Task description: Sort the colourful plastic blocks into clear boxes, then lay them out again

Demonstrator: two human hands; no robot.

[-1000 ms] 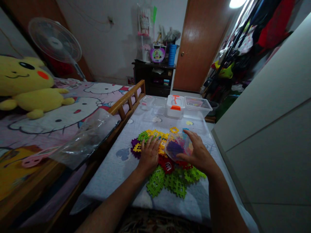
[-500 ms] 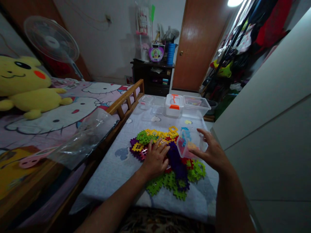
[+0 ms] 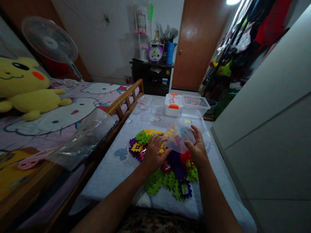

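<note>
A small clear plastic box [image 3: 179,142] is tilted above a pile of toothed plastic building pieces. My right hand [image 3: 198,148] grips its right side, thumb toward me and fingers behind. At the box's left edge my left hand [image 3: 155,152] has its thumb and fingers around the corner. Beneath lie interlocking pieces in several colours: green ones [image 3: 154,183] nearest me, dark purple ones [image 3: 177,163] in the middle, red ones [image 3: 186,157] at right and yellow ones [image 3: 152,132] along the far side. The box and my hands cover part of the pile.
At the table's far end stand a lidded box with orange clips [image 3: 173,105], an open clear bin [image 3: 196,106] and a small clear container [image 3: 145,102]. A wooden bed rail [image 3: 126,97] borders the table's left side. A white cabinet [image 3: 269,129] rises on the right.
My right hand has brought the clear box leftward and tilted it over the pile. My left hand has come off the pieces onto the box's left edge.
</note>
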